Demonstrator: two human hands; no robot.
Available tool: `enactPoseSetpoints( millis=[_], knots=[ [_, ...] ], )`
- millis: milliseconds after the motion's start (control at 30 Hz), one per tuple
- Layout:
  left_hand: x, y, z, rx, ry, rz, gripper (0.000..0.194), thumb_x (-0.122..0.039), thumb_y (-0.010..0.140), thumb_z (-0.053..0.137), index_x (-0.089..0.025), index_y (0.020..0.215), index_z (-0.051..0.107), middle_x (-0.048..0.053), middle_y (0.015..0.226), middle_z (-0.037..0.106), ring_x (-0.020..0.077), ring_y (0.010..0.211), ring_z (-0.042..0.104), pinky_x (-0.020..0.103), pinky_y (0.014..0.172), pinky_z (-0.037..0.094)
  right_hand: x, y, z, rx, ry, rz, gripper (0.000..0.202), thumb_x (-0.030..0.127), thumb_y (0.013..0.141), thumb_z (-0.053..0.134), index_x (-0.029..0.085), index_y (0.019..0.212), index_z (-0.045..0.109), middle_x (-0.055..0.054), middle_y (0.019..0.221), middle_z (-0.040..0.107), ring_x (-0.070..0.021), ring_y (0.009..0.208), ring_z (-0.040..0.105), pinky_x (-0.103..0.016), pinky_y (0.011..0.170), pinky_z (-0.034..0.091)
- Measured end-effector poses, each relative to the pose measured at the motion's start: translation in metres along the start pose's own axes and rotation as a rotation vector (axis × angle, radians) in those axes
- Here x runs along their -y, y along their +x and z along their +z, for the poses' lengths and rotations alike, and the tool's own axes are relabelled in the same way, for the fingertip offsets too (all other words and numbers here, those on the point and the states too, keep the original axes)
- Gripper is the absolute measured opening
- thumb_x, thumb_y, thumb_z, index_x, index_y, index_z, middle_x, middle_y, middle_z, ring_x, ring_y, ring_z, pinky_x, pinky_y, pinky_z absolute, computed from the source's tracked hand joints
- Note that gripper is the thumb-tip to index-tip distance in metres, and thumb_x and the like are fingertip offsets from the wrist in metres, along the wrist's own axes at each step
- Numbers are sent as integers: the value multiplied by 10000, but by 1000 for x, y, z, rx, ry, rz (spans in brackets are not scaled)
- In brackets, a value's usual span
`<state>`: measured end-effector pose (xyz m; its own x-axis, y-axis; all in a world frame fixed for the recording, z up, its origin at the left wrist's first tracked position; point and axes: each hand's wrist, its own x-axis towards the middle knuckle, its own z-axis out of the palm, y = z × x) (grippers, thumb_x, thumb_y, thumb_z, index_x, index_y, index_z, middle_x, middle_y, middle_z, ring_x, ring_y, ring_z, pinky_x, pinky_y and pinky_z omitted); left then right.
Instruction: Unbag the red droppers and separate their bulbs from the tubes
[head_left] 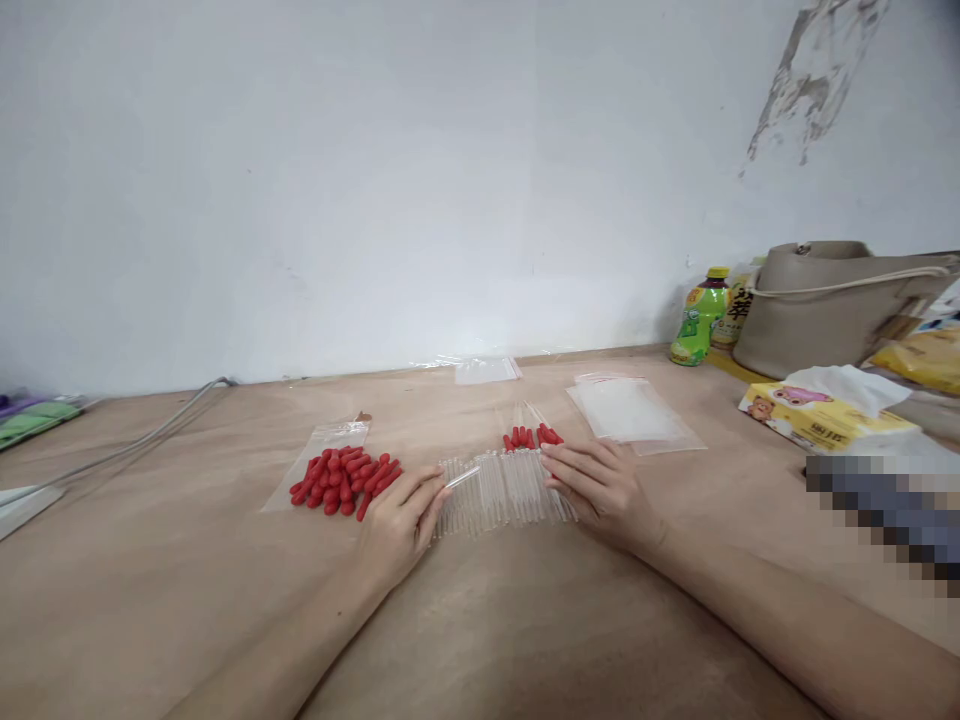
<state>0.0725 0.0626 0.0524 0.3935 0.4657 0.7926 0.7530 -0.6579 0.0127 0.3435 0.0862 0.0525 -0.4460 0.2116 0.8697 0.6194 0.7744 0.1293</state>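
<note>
My left hand [405, 520] pinches a clear glass tube [462, 478] whose free end points right, over a row of clear tubes [499, 490] lying side by side on the table. A pile of red rubber bulbs [341, 480] sits on a clear plastic bag [281, 492] to the left of that hand. At the right end of the row rests my right hand [596, 485], fingers together; whatever is under its fingertips is too hidden to name. Just behind the row lie several tubes with red bulbs on their near ends [531, 437].
Flat plastic bags [634, 410] lie at the right back, and another bag [486, 371] lies by the wall. Farther right stand a green bottle [699, 318], a grey bag [817, 310] and a tissue pack [825, 415]. A cable [150, 437] crosses the left side.
</note>
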Motion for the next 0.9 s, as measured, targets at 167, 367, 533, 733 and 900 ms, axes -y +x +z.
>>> enactPoseSetpoints(
  millis=[167,367,533,733,900],
  knots=[
    [2,1,10,31,53,-88,233,-178,842,444,-187,1021,593,31,775,522,99,638,531,206,555,477,-3,-4,7,9,30,188,202,249,841,516,214,1014,614,-25,722,628,-112,610,556,-235,591,430],
    [-1,2,12,76,31,-51,319,-89,820,407,-167,1102,536,39,801,526,115,690,524,217,603,463,-14,-9,12,55,96,537,213,367,833,497,175,892,565,-31,736,637,-140,618,575,-242,577,439],
    [-5,4,13,85,17,-26,182,-75,815,419,-158,896,559,34,794,569,123,707,542,232,635,467,-15,-7,12,100,129,589,187,318,836,469,169,891,567,-27,738,619,-123,580,542,-229,534,420],
    [-10,4,15,138,-50,-5,159,-99,818,439,-169,890,561,44,853,595,131,751,567,250,668,488,-10,-4,11,75,133,510,195,228,824,457,176,972,572,-27,758,602,-107,551,513,-235,547,437],
    [-14,3,12,236,-161,46,225,-211,799,533,-171,1020,557,79,982,603,164,879,583,286,764,500,-12,-7,15,12,231,424,251,158,824,431,207,1043,541,-63,949,581,-150,791,569,-263,656,476]
  ],
)
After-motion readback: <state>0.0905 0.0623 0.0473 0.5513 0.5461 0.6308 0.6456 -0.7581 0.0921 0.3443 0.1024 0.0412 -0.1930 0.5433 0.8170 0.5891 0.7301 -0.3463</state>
